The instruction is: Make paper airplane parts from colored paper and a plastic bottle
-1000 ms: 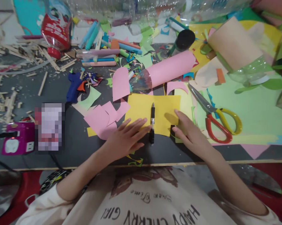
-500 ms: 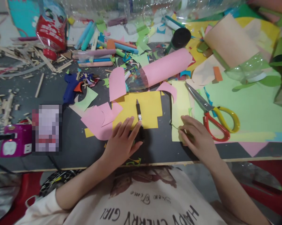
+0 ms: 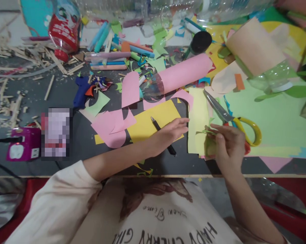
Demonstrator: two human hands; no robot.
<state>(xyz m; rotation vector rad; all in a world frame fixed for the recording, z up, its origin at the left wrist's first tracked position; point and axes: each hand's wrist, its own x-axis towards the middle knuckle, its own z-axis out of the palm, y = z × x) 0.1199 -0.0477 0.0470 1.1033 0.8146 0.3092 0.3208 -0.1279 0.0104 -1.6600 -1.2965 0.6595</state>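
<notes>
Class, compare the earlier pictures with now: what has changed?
The yellow card slid left and turned; the pen now slants, its tip further left. The left hand moved right, across the pen. The right hand took hold of green scraps. The scissors stayed put.

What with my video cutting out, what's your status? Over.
Left hand open over ballpoint pen and yellow paper. Right hand pinching green paper scraps. Scissors close by, partly hidden behind right hand.
</notes>
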